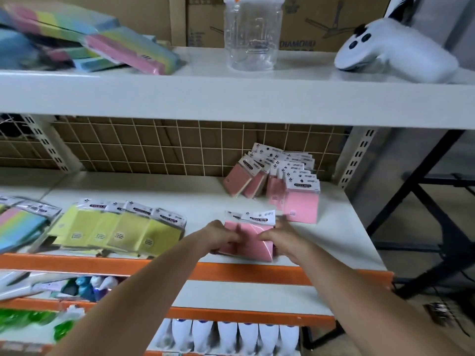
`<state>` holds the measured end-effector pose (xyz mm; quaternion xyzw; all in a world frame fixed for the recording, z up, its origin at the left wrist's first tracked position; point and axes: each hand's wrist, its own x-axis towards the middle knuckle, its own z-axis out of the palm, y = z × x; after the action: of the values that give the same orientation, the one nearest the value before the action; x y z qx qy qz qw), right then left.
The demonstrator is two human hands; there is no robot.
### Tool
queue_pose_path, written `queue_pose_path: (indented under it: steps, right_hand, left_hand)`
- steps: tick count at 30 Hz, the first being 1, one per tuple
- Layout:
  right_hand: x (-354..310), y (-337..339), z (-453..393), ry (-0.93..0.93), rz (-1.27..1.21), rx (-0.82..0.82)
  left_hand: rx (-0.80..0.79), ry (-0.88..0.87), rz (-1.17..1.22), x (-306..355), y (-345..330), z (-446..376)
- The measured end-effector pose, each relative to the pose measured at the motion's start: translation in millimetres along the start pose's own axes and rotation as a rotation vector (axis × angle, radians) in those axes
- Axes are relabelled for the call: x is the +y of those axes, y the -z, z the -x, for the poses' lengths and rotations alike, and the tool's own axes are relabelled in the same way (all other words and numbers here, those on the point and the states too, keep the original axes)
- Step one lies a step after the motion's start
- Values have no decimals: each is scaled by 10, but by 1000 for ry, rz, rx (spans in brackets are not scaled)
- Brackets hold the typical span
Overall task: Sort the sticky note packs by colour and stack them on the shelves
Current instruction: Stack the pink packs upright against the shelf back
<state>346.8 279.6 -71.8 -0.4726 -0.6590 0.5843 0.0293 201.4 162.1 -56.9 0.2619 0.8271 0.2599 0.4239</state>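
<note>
Left hand (pixel 223 233) and right hand (pixel 276 236) both gripping a few pink sticky note packs (pixel 250 236) at the middle shelf (pixel 341 227) front edge, probably squaring them for the pink stack (pixel 288 186) behind, away from the yellow packs (pixel 115 229).

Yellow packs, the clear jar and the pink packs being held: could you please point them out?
yellow packs (pixel 133 231), head view, front face.
jar (pixel 253 34), head view, clear wall.
held pink packs (pixel 253 236), head view, pink front.
</note>
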Motion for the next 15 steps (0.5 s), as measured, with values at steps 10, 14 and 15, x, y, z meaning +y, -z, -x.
queue_pose_path:
  steps: [10, 14, 15]
  right_hand:
    - [-29, 98, 80, 75, 397, 108]
    - [13, 91, 63, 94, 435, 162]
    - [15, 105, 72, 109, 441, 176]
  left_hand:
    - [-20, 56, -461, 116, -26, 123]
    - [83, 57, -527, 135, -11, 103]
    - [126, 57, -558, 151, -11, 110]
